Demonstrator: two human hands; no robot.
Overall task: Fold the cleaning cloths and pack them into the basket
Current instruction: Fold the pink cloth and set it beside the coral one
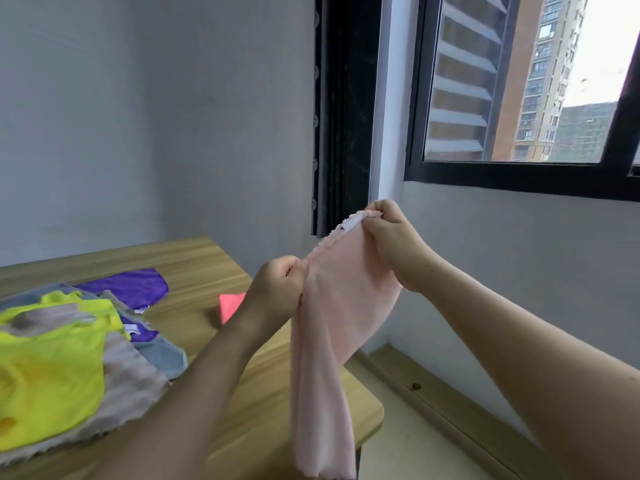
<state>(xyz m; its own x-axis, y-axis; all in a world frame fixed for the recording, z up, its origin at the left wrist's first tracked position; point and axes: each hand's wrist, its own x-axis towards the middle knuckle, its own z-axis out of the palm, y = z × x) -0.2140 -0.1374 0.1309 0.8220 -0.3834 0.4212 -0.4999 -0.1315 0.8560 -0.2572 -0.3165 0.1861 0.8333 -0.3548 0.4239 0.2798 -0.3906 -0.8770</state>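
Observation:
A pale pink cloth (332, 327) hangs in the air over the right end of the wooden table (207, 265). My left hand (277, 289) pinches its upper edge low on the left. My right hand (394, 244) pinches the same edge higher up, at the corner with a small white tag. The cloth droops in long folds down past the table's edge. No basket is in view.
A heap of cloths lies on the table's left: a bright yellow one (52, 368) on top, beige (128, 382), light blue (162, 355) and purple (131, 289) ones under it. A small coral-pink cloth (230, 304) lies behind my left wrist. A grey wall and a window (519, 81) stand behind.

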